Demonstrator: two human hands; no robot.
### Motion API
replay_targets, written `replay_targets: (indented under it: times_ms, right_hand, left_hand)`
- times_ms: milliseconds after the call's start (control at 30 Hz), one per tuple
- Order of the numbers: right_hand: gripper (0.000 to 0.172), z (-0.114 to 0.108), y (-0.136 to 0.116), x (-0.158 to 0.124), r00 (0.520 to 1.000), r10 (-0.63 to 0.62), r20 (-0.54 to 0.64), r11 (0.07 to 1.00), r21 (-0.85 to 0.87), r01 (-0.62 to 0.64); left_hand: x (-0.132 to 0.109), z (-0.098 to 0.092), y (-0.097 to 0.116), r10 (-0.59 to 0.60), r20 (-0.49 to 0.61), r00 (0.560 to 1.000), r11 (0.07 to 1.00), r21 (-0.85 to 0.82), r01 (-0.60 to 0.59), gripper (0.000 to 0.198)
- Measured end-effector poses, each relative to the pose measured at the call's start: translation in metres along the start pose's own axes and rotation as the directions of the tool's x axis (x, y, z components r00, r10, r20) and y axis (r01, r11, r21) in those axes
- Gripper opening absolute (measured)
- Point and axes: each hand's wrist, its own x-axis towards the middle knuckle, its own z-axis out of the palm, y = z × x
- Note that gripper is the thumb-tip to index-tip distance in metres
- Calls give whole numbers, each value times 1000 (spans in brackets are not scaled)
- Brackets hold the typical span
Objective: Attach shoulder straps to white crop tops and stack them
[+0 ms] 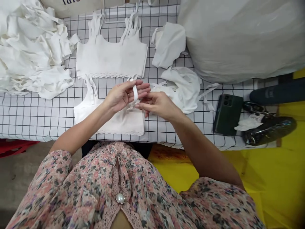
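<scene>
A white crop top lies flat on the checked tablecloth right in front of me. Its right white strap is lifted and looped over the fingers of my left hand, which curl around it. My right hand pinches the lower end of the same strap, fingers pressed together. The top's left strap lies on the cloth. A second white top lies flat just beyond my hands.
A heap of white garments fills the far left. Loose white pieces lie right of my hands. A large white sack takes the far right. A dark phone and a black object sit near the right edge.
</scene>
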Motion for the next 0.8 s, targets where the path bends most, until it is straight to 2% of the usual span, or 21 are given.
replay_targets:
  times_ms: [67, 133, 267, 433, 567, 633, 733, 800]
  right_hand:
    - [50, 3, -1, 11, 991, 31, 129, 996, 83, -42]
    - [48, 5, -2, 14, 986, 25, 166, 985, 162, -52]
    - [50, 10, -7, 11, 995, 44, 93, 952, 299, -70]
    - [58, 28, -3, 18, 995, 97, 35, 978, 182, -102]
    - [48, 42, 1, 21, 995, 71, 66, 990, 114, -78]
    - [49, 42, -2, 21, 998, 45, 42, 976, 210, -53]
    - [51, 33, -9, 23, 999, 24, -44, 915, 404, -4]
    - [50, 27, -10, 25, 995, 18, -96, 887, 460, 28]
  left_hand:
    - [-1, 0, 2, 12, -11, 1000, 1000, -17, -12, 27]
    - [-5, -2, 6, 7, -13, 1000, 1000, -17, -8, 29]
    - [-17, -9, 9, -63, -18, 998, 998, -16, 63, 32]
    - [-18, -10, 4, 76, -43, 996, 995, -66, -78, 25]
    - [-12, -11, 4, 103, -47, 994, 990, -92, -107, 24]
    - [-16, -17, 4, 69, -51, 996, 996, -59, -72, 22]
    - [-33, -27, -1, -27, 28, 999, 998, 65, 25, 24]
    - [-47, -32, -8, -72, 47, 996, 988, 141, 65, 28]
